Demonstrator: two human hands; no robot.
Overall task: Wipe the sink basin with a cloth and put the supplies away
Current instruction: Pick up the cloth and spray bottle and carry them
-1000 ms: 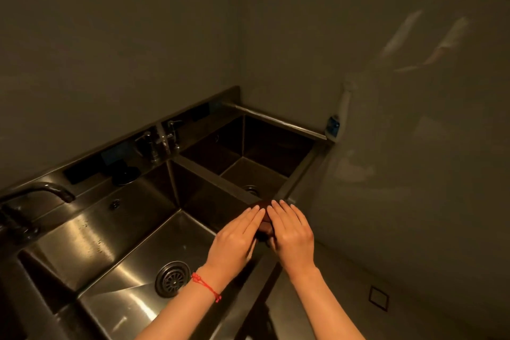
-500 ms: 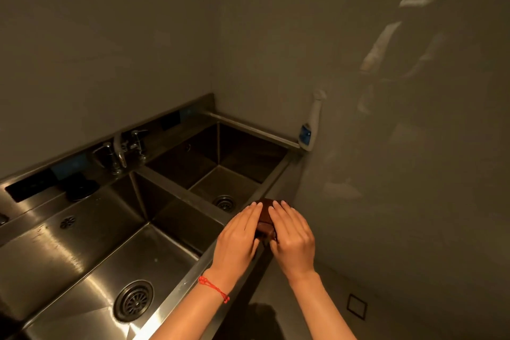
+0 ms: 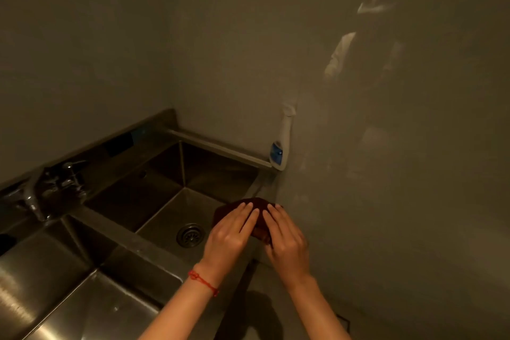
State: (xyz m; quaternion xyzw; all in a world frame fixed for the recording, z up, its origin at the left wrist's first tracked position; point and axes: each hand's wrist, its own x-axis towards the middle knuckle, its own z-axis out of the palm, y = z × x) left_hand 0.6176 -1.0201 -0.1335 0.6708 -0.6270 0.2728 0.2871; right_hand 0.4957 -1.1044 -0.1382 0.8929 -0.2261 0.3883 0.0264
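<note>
A dark reddish-brown cloth (image 3: pixel 234 208) lies on the front rim of the far-right steel sink basin (image 3: pixel 165 188). My left hand (image 3: pixel 230 234), with a red string at the wrist, and my right hand (image 3: pixel 285 237) rest side by side on the cloth with flat fingers, covering most of it. A white spray bottle (image 3: pixel 283 143) with a blue label stands on the sink's far right corner by the wall.
A second basin (image 3: pixel 55 284) sits to the left, split off by a steel divider (image 3: pixel 118 232). A faucet with handles (image 3: pixel 55 182) stands on the back ledge. A round drain (image 3: pixel 190 234) is in the right basin. A grey wall (image 3: pixel 386 174) closes off the right side.
Both hands have slid the cloth rightward along the front rim, from beside the divider to the right basin's corner near the wall. The view has turned right with them.
</note>
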